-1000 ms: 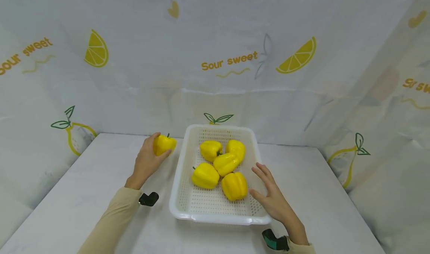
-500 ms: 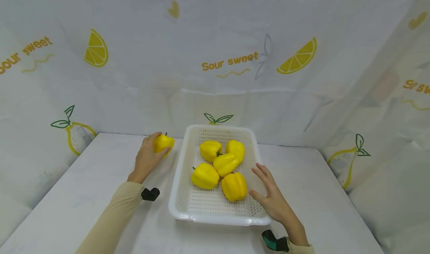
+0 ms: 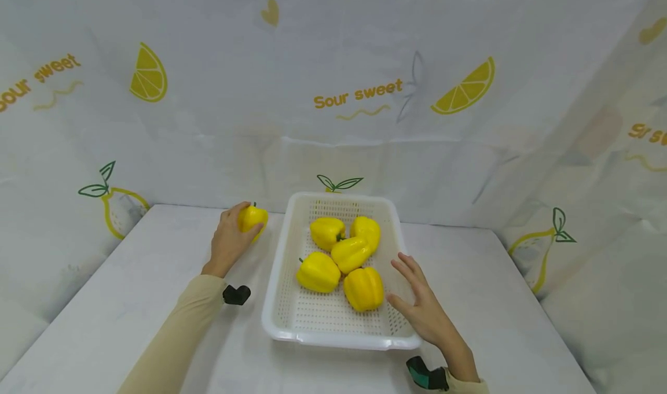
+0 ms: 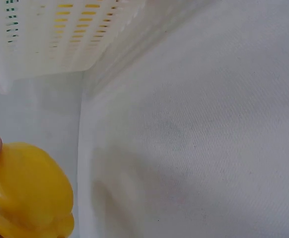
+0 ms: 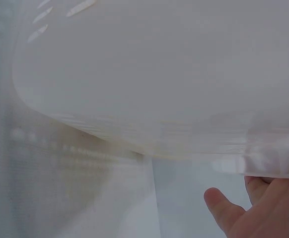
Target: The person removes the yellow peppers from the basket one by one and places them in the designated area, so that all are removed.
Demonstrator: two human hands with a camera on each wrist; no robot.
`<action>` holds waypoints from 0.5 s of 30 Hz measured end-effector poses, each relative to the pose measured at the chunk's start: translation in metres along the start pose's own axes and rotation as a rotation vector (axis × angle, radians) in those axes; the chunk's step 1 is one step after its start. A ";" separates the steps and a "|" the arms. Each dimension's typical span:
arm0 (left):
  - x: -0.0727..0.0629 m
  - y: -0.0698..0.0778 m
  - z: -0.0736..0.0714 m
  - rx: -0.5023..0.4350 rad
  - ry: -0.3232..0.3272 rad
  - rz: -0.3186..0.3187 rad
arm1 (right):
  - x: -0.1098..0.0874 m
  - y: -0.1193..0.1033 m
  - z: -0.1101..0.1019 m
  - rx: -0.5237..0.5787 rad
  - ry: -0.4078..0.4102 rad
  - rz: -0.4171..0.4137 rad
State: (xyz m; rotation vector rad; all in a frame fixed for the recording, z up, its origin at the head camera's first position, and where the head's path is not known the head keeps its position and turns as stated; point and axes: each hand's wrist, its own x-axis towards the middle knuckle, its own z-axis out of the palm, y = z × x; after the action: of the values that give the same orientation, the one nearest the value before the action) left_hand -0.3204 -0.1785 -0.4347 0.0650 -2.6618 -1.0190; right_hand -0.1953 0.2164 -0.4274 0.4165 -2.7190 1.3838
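Observation:
My left hand (image 3: 230, 239) grips a yellow bell pepper (image 3: 255, 219) by its sides, to the left of the white plastic basket (image 3: 341, 339). Its green stem points up. In the left wrist view that bell pepper (image 4: 30, 193) fills the lower left corner, with only bits of thumb and finger showing. At the basket's right rim is my right hand (image 3: 428, 313), fingers spread and gently bent, holding nothing. The right wrist view shows the right hand (image 5: 268, 210) close against the basket wall (image 5: 149, 74); whether it touches is unclear. Several yellow bell peppers (image 3: 318, 272) lie inside the basket.
The basket stands on a white-covered table (image 3: 484, 301). Behind and at both sides hangs a white curtain (image 3: 229, 110) printed with lemons and words. A black wrist mount (image 3: 237, 295) sits on the left sleeve, another mount (image 3: 427, 374) on the right.
My left hand, with the bell pepper in its grip, has shifted slightly left and farther back, and the pepper has turned a little. The right hand and basket have stayed still.

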 end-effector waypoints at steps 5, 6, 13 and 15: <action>0.003 -0.001 0.002 0.000 -0.010 -0.026 | 0.000 0.000 0.001 0.003 0.000 0.005; 0.004 -0.002 0.002 -0.002 -0.010 -0.029 | 0.000 0.000 0.001 0.004 0.000 0.007; 0.009 -0.004 0.004 -0.024 -0.001 -0.046 | 0.001 -0.001 0.000 0.004 0.003 0.008; 0.010 -0.004 0.003 -0.025 -0.001 -0.047 | 0.000 -0.001 0.000 0.004 0.003 0.009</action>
State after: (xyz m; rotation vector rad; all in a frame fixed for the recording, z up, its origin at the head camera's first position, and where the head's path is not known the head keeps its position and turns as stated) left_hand -0.3313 -0.1808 -0.4373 0.1222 -2.6589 -1.0674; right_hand -0.1955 0.2155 -0.4267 0.4026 -2.7192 1.3909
